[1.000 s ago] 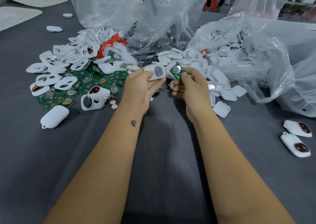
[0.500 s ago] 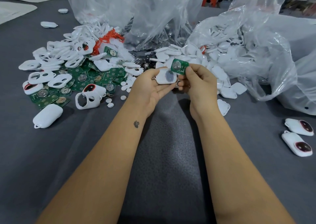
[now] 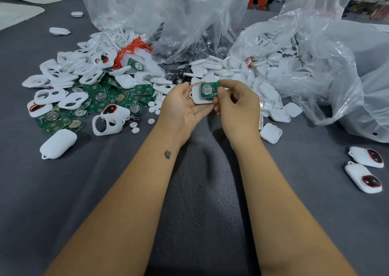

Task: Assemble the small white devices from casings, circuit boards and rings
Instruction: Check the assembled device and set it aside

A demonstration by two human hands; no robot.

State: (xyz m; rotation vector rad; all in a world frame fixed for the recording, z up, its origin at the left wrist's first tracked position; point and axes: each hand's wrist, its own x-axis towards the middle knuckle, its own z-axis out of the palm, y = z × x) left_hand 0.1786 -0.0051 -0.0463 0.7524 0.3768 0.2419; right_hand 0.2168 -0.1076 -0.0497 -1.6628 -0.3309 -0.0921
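My left hand (image 3: 181, 109) cradles a white casing half (image 3: 199, 98) in its curled fingers, palm up. My right hand (image 3: 237, 107) pinches a green circuit board (image 3: 209, 89) with a round silver battery holder and holds it over the casing's top, touching it. Both hands hover above the grey cloth just in front of the parts heaps.
Green boards (image 3: 99, 99) and white ring frames (image 3: 71, 71) lie heaped at the left, white casing backs (image 3: 271, 99) at the right, spilling from clear plastic bags (image 3: 315, 50). Two finished devices (image 3: 365, 170) lie far right. A white casing (image 3: 57, 143) and small white discs (image 3: 134, 127) lie nearer.
The right hand has brought the green board down from beside the casing onto its upper part. The casing's dark spot is now covered by the board. Both hands stay close together.
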